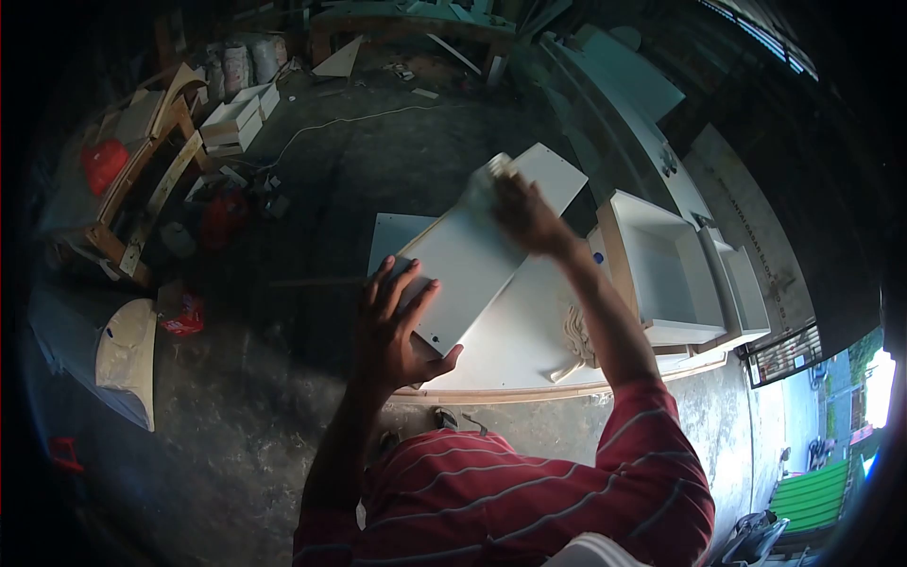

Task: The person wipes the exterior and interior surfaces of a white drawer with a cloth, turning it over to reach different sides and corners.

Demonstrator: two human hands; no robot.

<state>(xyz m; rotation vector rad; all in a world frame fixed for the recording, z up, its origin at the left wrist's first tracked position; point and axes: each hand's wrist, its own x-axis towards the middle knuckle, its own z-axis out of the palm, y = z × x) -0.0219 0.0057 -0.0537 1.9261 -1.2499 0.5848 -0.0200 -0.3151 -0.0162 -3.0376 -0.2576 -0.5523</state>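
A long white panel (472, 274) slants across a white work surface (510, 345), its far end up and to the right. My left hand (392, 326) grips its near corner, fingers spread over the left edge and thumb along the near end. Close to that thumb is a small dark hole in the panel. Further up, my right hand (529, 217) is closed on a pale cloth (489, 184) over the panel's face; hand and cloth are smeared by motion. A bundle of cream-coloured cloth (578, 335) lies on the work surface below my right forearm.
Open white drawer boxes (666, 269) stand at the right of the work surface. A wooden bench (118, 213) with a red object (104, 165) is at the left, near stacked white boxes (236, 123). A cord (350, 118) crosses the concrete floor.
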